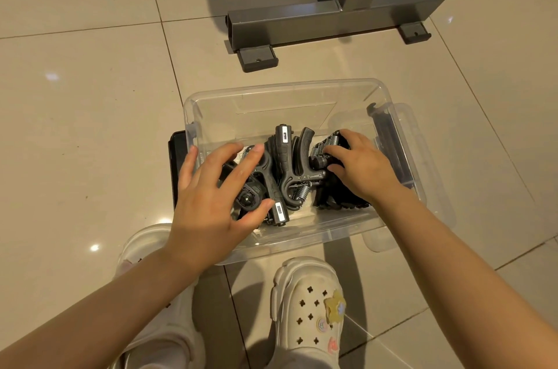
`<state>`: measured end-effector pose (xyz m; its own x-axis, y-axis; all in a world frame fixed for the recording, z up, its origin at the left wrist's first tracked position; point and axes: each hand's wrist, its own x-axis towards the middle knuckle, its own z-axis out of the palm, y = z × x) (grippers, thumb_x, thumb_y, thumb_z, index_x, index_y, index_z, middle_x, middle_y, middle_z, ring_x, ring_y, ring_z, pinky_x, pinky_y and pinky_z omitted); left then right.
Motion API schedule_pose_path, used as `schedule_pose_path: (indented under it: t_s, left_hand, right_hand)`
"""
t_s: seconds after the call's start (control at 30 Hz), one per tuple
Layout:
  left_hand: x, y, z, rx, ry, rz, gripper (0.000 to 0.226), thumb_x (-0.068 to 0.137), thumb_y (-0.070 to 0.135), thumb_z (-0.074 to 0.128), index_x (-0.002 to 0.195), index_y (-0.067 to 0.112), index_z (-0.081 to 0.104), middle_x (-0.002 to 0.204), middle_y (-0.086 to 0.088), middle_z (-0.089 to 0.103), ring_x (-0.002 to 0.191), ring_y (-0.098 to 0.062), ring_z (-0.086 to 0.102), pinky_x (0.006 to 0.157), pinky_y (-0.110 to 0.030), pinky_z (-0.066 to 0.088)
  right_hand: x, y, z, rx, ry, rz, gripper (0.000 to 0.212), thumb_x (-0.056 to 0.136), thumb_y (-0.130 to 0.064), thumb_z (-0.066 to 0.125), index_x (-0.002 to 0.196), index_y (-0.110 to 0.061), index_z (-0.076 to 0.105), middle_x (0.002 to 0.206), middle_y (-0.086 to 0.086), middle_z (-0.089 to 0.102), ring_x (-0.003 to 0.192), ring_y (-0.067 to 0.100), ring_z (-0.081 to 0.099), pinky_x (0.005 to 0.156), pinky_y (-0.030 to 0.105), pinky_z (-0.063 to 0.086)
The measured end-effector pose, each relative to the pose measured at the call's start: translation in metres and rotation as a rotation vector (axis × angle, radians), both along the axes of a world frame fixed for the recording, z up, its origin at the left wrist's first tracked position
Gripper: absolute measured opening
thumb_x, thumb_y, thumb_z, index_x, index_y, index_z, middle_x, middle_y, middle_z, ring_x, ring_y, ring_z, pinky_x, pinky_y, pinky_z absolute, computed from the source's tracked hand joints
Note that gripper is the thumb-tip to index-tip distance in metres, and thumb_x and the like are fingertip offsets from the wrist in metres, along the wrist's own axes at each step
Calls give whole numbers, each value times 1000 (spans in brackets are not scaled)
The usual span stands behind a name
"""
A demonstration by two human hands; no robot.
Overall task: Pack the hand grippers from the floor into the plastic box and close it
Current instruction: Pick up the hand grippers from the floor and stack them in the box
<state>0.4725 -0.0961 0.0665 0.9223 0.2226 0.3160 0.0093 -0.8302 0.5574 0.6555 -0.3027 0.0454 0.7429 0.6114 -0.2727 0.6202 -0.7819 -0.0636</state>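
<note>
Crouching over the box (302,244), we held our left hand (211,202) spread, fingers straight, above the grippers (283,175) piled at its near end. Our right hand (362,166) rested on the coiled one (327,143), fingers bent over it. Handles ran mostly near to far. Beyond-right, the lid (410,139) lay nearer our right.

Home gym or workout corner, suggested by glossy beige floor tiles (90,127), grey steel equipment frame base (326,21), hand grippers (287,169) boxed
</note>
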Motion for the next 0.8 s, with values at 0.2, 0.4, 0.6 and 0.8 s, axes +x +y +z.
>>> schedule_pose_path:
  t_s: [0.2, 0.4, 0.6, 0.8]
  left_hand:
    - [1, -2, 2, -119, -33, 28, 64, 79, 39, 61, 137, 23, 39, 126, -6, 47, 117, -13, 46, 113, -58, 18]
    - [-5, 10, 14, -446, 75, -42, 84, 67, 29, 74, 139, 38, 32, 132, 20, 36, 119, -12, 50, 105, -21, 35]
    - [-17, 22, 44, -736, 118, -158, 89, 61, 28, 76, 136, 49, 33, 125, 10, 48, 126, -17, 48, 104, -27, 40]
    - [-13, 27, 66, -907, 47, -299, 94, 62, 18, 79, 139, 44, 32, 122, 6, 48, 121, -26, 49, 104, -37, 41]
  right_hand:
    - [-5, 1, 16, 195, 109, -58, 46, 91, -30, 60, 135, -30, 49, 155, 2, 22, 140, 24, 25, 109, 39, 29]
    - [-47, 44, 56, 474, 438, 89, 74, 80, -30, 73, 142, -38, 34, 151, -13, 27, 139, 4, 21, 113, 30, 24]
    - [-62, 74, 44, 402, 688, 161, 99, 69, -34, 82, 145, -47, 20, 156, -17, 9, 144, 4, 5, 117, 41, 19]
    - [-63, 67, 66, 581, 863, 198, 99, 68, -21, 85, 142, -44, 23, 146, -38, 17, 139, -10, 11, 115, 18, 17]
